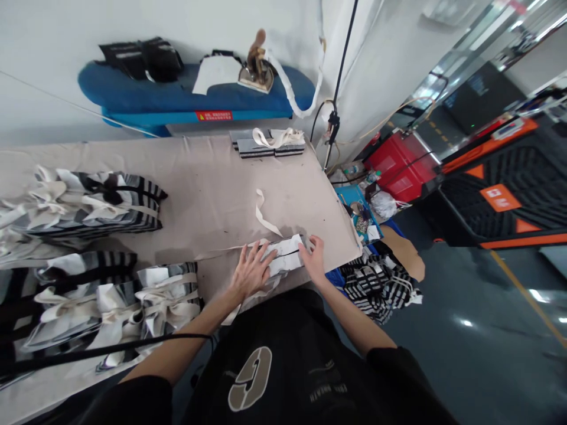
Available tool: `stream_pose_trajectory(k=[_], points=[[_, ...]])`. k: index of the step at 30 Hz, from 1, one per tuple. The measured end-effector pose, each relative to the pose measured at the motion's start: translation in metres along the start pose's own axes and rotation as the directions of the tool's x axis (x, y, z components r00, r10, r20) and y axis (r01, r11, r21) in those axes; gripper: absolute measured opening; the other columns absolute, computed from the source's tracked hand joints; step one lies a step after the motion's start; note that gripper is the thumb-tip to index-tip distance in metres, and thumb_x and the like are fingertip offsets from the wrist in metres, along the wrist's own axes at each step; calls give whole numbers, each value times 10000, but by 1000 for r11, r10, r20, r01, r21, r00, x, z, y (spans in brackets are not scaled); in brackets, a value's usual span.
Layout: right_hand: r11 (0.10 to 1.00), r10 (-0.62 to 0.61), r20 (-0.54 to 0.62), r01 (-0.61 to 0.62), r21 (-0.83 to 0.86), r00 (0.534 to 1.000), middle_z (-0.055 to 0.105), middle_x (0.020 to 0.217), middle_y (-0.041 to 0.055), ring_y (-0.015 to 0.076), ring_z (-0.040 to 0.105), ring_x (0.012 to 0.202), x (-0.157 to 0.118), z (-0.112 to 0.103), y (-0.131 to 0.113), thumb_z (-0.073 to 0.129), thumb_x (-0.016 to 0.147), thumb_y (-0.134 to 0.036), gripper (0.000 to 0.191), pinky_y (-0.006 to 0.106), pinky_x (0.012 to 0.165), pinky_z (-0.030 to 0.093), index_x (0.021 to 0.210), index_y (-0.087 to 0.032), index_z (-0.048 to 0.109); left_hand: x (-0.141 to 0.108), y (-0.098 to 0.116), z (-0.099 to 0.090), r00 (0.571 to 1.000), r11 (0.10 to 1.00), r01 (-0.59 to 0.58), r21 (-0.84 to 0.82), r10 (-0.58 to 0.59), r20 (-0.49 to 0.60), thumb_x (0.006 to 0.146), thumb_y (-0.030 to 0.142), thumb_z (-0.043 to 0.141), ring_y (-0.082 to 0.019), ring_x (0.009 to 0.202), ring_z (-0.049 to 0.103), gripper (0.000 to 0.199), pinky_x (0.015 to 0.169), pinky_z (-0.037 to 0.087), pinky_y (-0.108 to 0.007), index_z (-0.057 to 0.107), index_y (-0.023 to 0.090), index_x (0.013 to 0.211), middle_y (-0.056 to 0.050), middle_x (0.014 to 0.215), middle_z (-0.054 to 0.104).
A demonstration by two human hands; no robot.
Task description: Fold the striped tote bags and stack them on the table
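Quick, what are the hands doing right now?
Left hand: open, fingers spread, pressing on the folded canvas bag.
Right hand: open, lying on the same bag, not gripping.

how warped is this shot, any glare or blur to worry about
Head view: strong wide-angle bending curves the cloth-covered table and wall toward the edges; bright glare spots mark the grey floor; the left hand and right hand look fairly sharp, without obvious blur.

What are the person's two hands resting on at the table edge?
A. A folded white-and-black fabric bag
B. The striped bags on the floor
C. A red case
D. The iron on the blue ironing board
A: the left hand and right hand both lie on the folded white-and-black fabric bag, near the edge of the beige-covered table.
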State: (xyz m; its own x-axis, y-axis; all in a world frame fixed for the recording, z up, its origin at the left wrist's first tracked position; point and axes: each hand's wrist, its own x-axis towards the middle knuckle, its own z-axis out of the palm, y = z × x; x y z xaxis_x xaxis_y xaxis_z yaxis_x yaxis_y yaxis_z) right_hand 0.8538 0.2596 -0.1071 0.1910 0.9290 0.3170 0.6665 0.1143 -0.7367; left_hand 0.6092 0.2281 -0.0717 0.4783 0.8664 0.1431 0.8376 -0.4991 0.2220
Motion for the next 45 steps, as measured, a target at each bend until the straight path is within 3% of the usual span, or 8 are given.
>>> stream_pose_trajectory(k=[6,16,19,23,26,31,36,45], points=[[998,-1,157,11,-60,988,616,1186,166,276,618,1142,15,1,-6,546,985,-397,250,442,976,549,835,-211,619,-3,0,2,1000,1000,4,2,-4,6,982,267,499,-377,1573,263,566,1276,143,-632,505,238,1547,-133,1687,334],[988,12,214,-45,149,977,624,1142,146,241,615,1146,17,-4,4,489,960,-340,215,390,980,538,770,-241,510,-3,-8,8,996,996,82,22,-83,40,989,298,486,-353,1573,272,592,1292,120,-597,453,207,1573,-151,1675,354],[961,79,257,-141,236,963,616,1128,124,238,614,1132,19,-2,2,546,932,-373,216,387,989,527,767,-236,525,-5,-11,9,997,997,78,-21,-78,24,968,288,510,-353,1556,309,595,1278,219,-558,465,158,1547,-195,1650,381],[916,173,294,-263,302,940,593,1142,108,239,593,1154,22,-2,-2,607,897,-389,217,385,1012,507,764,-227,547,2,-5,-6,990,991,112,-72,-118,-81,970,284,512,-359,1490,407,516,1241,284,-582,512,137,1465,-230,1557,472],[894,199,319,-305,328,927,579,1151,112,247,580,1171,23,-3,-4,619,881,-373,181,399,1011,506,799,-224,559,29,7,-28,966,967,224,-118,-237,-106,997,282,483,-341,1384,513,435,1200,342,-578,533,174,1415,-193,1451,568],[849,273,290,-371,375,917,581,1176,108,233,596,1126,19,-3,-6,645,848,-363,241,403,974,543,1020,-220,556,94,22,-42,963,949,248,-195,-219,158,1013,331,525,-294,1230,630,390,1046,499,-450,539,206,1383,-129,1343,657],[794,320,383,-466,391,867,607,1219,124,233,636,1113,16,-8,-2,653,877,-397,462,437,1008,560,1273,-204,514,121,21,-29,879,943,282,-175,-181,441,1001,350,589,-305,1168,678,392,1009,522,-448,576,169,1348,-127,1275,708],[845,240,609,-471,253,756,631,1214,114,265,630,1140,43,-13,20,748,817,-377,531,480,1037,538,1283,-216,552,118,11,-17,868,922,303,-242,-163,468,983,373,633,-294,1214,665,393,1050,514,-453,609,220,1344,-106,1350,692]])
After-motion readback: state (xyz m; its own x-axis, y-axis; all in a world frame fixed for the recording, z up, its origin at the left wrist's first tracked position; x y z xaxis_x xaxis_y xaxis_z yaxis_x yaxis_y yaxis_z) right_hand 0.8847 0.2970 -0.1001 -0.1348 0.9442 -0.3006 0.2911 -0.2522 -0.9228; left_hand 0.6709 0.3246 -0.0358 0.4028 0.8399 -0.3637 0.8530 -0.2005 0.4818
